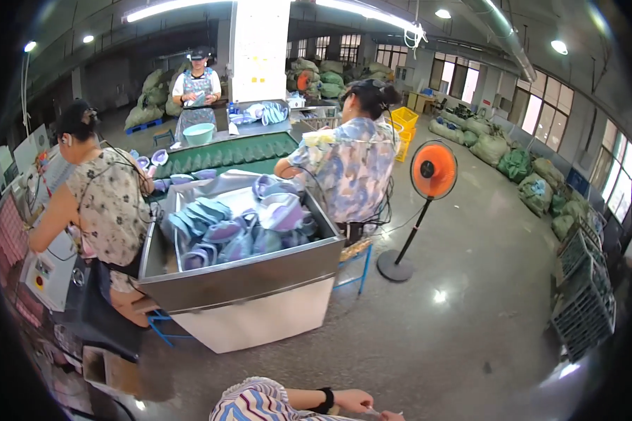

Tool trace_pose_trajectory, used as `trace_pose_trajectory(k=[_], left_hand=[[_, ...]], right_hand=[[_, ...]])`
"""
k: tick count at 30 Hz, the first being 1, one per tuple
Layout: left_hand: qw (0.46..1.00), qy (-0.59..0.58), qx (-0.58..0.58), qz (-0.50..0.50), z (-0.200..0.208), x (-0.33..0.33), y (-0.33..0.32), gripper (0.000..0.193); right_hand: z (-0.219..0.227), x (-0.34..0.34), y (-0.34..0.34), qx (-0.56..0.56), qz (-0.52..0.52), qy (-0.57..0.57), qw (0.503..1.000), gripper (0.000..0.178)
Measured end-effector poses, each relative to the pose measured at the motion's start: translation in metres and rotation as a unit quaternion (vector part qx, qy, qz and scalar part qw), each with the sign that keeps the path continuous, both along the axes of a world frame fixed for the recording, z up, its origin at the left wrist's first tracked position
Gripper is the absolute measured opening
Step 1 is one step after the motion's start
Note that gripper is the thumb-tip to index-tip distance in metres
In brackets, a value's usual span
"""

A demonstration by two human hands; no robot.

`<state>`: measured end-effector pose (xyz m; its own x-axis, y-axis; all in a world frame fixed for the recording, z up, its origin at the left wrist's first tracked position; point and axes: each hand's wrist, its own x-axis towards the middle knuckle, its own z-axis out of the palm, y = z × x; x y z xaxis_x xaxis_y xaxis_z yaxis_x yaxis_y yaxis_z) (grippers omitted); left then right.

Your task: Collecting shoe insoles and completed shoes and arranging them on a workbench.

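Note:
At the lower edge my left hand [354,401] reaches in from a striped sleeve [253,401], with a black band [324,401] round the wrist. Its fingers are closed at a small pale thing, too small to make out. Just beside it, only a sliver of my right hand [392,416] shows, its fingers pinched near the same spot; the rest is cut off by the frame. Well ahead of both hands stands a metal-sided bin [260,277] heaped with blue and purple shoe uppers [235,235].
Co-workers sit left [109,203] and right [354,165] of a green conveyor belt [225,156]; another [197,91] stands at its far end. An orange stand fan [434,170], stacked yellow crates [403,126], sacks [494,149] and dark crates [584,302] are on the right.

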<state>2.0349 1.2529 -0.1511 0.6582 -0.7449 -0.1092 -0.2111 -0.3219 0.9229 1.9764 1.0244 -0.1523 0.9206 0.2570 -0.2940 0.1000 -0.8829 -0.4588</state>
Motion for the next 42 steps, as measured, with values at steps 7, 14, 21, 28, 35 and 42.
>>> trace_pose_trajectory(k=[7, 14, 21, 28, 35, 42], left_hand=[[0.974, -0.083, -0.11, -0.178, 0.06, 0.128, -0.177, 0.023], [0.995, -0.092, 0.006, -0.041, -0.027, 0.284, -0.259, 0.04], [0.997, 0.041, 0.061, 0.022, 0.037, 0.423, -0.308, 0.049], [0.964, -0.012, 0.018, 0.264, 0.036, 0.58, -0.365, 0.059], [0.967, -0.051, 0.048, 0.246, 0.061, 0.794, -0.413, 0.031], [0.974, -0.1, 0.132, 0.156, 0.053, 0.991, -0.463, 0.027]], right_hand=[[-0.084, 0.111, -0.181, -0.125, -0.002, 0.04, 0.991, 0.023], [-0.093, 0.277, -0.33, -0.283, 0.07, 0.11, 0.95, 0.045], [-0.1, 0.458, -0.502, -0.423, 0.15, 0.173, 0.877, 0.071], [0.015, 0.757, -0.367, 0.164, 0.11, -0.013, 0.98, 0.014], [0.085, 0.915, -0.373, 0.269, 0.198, 0.078, 0.939, 0.017], [0.064, 1.096, -0.451, 0.138, 0.156, 0.091, 0.974, 0.027]])
